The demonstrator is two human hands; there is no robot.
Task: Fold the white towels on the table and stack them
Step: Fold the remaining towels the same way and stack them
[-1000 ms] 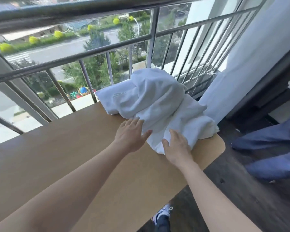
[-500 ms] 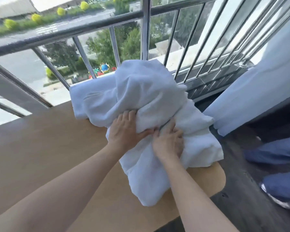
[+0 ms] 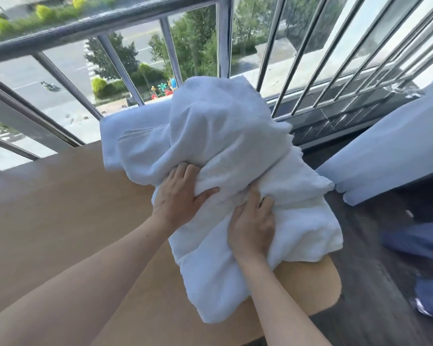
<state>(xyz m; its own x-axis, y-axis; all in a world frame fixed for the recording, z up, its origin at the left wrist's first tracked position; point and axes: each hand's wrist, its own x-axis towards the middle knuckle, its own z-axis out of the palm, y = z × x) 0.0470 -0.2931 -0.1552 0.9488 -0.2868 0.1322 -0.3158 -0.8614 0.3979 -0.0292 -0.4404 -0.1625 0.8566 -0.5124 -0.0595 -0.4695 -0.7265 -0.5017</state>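
White towels point(image 3: 223, 146) heaped at the table point(image 3: 60, 208)'s far right corner; left hand point(image 3: 178, 196) and right hand point(image 3: 251, 226) clutch folds, fingers curled.

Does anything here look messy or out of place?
The white towels lie in a crumpled heap at the far right corner of the table and seem to overhang its right edge. The left hand and right hand grip the heap.

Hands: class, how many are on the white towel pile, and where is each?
2. The left hand grips a fold at the middle of the white towel pile; the right hand grips the cloth just right of it, nearer the camera. No other hand shows.
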